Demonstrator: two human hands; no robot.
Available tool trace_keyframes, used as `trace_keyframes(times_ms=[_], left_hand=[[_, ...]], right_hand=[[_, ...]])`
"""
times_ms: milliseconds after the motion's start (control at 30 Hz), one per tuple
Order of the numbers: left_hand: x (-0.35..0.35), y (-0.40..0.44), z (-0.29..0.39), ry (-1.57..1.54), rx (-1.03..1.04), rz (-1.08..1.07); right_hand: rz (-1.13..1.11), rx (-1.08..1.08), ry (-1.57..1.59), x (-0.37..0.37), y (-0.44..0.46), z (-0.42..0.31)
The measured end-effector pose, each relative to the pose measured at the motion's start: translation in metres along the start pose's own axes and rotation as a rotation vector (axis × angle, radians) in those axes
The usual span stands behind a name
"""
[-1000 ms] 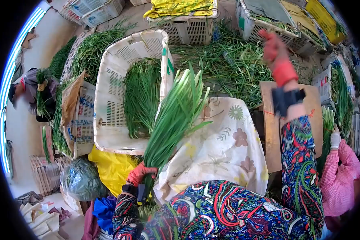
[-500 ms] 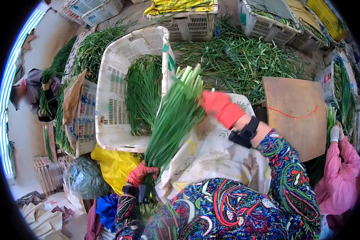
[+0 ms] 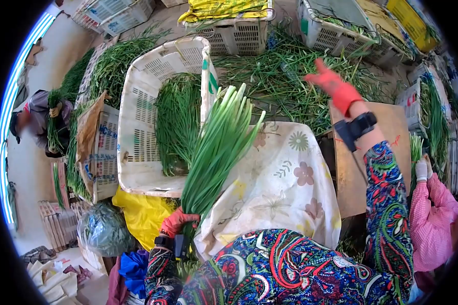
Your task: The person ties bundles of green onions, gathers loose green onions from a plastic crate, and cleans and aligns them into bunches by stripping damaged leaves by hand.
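Over littered floor (image 3: 285,12), apparently cleaning garlic chives (image 3: 216,157) pinched in left grip (image 3: 177,221), with right grip (image 3: 332,84) spread, likely needed next at stems (image 3: 234,101).

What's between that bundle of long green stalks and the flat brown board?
In the head view, a white flower-printed cloth lies between the bundle and the board.
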State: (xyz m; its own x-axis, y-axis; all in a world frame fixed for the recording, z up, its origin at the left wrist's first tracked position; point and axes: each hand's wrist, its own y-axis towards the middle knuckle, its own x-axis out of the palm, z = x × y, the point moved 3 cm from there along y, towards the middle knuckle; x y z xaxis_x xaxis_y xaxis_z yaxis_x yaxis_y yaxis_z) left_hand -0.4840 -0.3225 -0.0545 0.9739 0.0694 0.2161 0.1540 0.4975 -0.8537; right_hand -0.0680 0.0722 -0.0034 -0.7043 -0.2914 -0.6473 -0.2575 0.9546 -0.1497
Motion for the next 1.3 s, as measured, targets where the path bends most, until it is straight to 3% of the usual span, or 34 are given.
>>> trace_keyframes(times_ms=[67,100,167,233,300,333,433,467,500,533,633,667,767,867,1033,1133,1167,1233,1300], left_hand=[[0.0,0.0,0.001,0.052,-0.01,0.001],[-0.001,0.0,0.003,0.083,-0.015,0.0],[0.001,-0.002,0.005,0.086,0.006,0.025],[0.004,-0.004,0.008,0.084,0.025,0.028],[0.006,-0.007,0.01,0.079,0.038,0.015],[0.005,-0.007,0.008,0.11,0.043,0.016],[0.005,-0.008,0.007,0.104,0.048,0.03],[0.004,-0.006,0.005,0.095,0.052,0.017],[0.002,-0.004,0.003,0.086,0.058,0.005],[0.002,-0.003,0.002,0.074,0.063,-0.005],[0.003,-0.005,0.005,0.097,0.047,0.013],[0.002,-0.004,0.006,0.092,0.038,0.011],[0.004,-0.001,0.007,0.086,0.024,0.004],[0.004,-0.008,0.008,0.099,0.033,0.021],[0.012,-0.014,0.018,0.109,0.057,0.016],[0.011,-0.01,0.02,0.141,0.116,-0.026],[0.009,-0.008,0.017,0.133,0.11,-0.028],[0.006,-0.005,0.013,0.117,0.098,-0.032],[0.008,-0.007,0.016,0.119,0.042,-0.029]], right_hand=[[-0.193,0.045,0.272,0.036,-0.042,-0.064],[-0.289,-0.4,0.076,0.048,-0.051,-0.07],[-0.228,-0.52,0.224,0.083,-0.048,-0.07],[-0.301,-0.201,0.634,0.116,-0.036,-0.09],[-0.174,-0.183,0.472,0.13,-0.029,-0.096],[-0.11,-0.344,0.308,0.135,-0.018,-0.101],[-0.223,-0.073,0.57,0.128,0.0,-0.101],[-0.177,-0.099,0.574,0.113,0.0,-0.105],[-0.104,0.023,0.738,0.099,0.008,-0.105],[-0.048,-0.007,0.899,0.086,0.028,-0.09],[-0.066,0.216,0.89,0.039,0.038,-0.086],[-0.076,0.194,0.754,0.042,0.025,-0.084],[-0.439,0.329,0.674,0.089,-0.012,-0.105],[-0.501,0.201,0.627,0.116,-0.025,-0.122],[-0.45,0.196,0.685,0.115,0.002,-0.117],[-0.102,-0.035,0.823,0.042,0.041,-0.101],[0.041,-0.284,0.8,0.004,0.073,-0.063],[0.238,0.037,1.264,-0.063,0.087,-0.025],[0.341,0.226,1.41,-0.078,0.075,-0.014]])
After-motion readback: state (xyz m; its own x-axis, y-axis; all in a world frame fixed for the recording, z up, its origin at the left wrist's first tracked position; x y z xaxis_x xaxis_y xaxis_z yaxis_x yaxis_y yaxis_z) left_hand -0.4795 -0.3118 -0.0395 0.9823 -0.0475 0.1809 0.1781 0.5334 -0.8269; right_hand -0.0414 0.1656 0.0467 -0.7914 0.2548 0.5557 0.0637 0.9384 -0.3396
